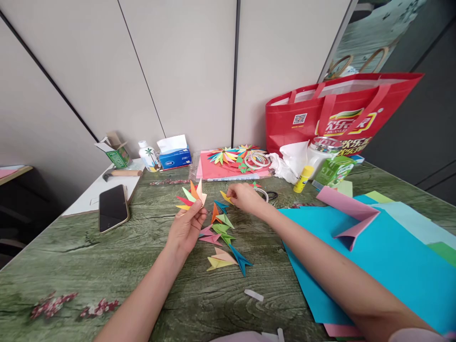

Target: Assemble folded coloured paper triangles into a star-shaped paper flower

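**Paper fan [192, 194] gripped on one side, yellow piece [225, 197] pinched on the other**

The paper fan, made up of folded points in orange, peach, green, red and yellow, is held up over the green wood-grain table [142, 266] by the left hand [188, 228]; its base is clamped between thumb and fingers. Just to its right, the yellow piece is pinched by the right hand [245, 199], whose thumb and fingertips are brought together on one end of it; the gripped end is hidden.

Between the hands and nearer the person, loose folded pieces [221, 228] in orange, blue, green and pink are scattered in an uneven column. At its near end, a dark blue piece [241, 260] is laid beside a peach piece [223, 255]. A white strip [254, 295] is seen closer still.

On the right, large blue sheets [409, 270] are partly covered by the right forearm, and a folded pink sheet [351, 213] is rested on them. Farther back, a yellow glue stick [304, 179] is stood near a red bag [295, 124]. Paper stars [223, 156] and tape rolls [257, 160] are piled on reddish sheets by the wall. On the left, a phone [113, 208] is laid near a hammer [123, 173].
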Demonstrator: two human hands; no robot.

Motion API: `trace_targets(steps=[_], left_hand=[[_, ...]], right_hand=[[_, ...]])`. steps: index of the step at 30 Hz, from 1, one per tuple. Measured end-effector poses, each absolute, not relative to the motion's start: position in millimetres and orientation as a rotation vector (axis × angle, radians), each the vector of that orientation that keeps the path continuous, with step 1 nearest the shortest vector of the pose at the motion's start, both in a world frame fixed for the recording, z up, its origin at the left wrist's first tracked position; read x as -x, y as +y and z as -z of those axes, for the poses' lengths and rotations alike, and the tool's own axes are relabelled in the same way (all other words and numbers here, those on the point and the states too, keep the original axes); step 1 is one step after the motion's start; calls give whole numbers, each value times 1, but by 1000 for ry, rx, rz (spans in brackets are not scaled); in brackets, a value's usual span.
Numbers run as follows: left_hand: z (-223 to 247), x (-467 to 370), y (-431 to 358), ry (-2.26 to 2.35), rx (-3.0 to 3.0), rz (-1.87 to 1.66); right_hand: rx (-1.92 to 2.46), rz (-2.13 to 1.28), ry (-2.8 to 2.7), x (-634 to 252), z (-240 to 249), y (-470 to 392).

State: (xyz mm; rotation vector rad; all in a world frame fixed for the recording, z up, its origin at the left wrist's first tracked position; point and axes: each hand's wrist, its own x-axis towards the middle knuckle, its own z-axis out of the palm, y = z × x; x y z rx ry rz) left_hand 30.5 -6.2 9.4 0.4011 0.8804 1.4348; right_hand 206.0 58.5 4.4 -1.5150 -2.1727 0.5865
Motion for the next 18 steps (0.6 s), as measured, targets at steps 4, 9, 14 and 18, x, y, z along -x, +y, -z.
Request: trace_targets(steps=[4,9,14,18], left_hand=[[-8,-30,-5,906,-402,-1445],[-8,-30,-5,933,-405,-1444],[-10,-32,-5,948,-411,-1451],[-10,-32,-5,957,-427,-1454]], right_hand=[[1385,-834,-1992,-202,-11,58],[1133,-1183,-1721,-195,-18,51],[954,-1412,-1522,-192,-24,46],[940,-1438,-1519,-192,-28,45]])
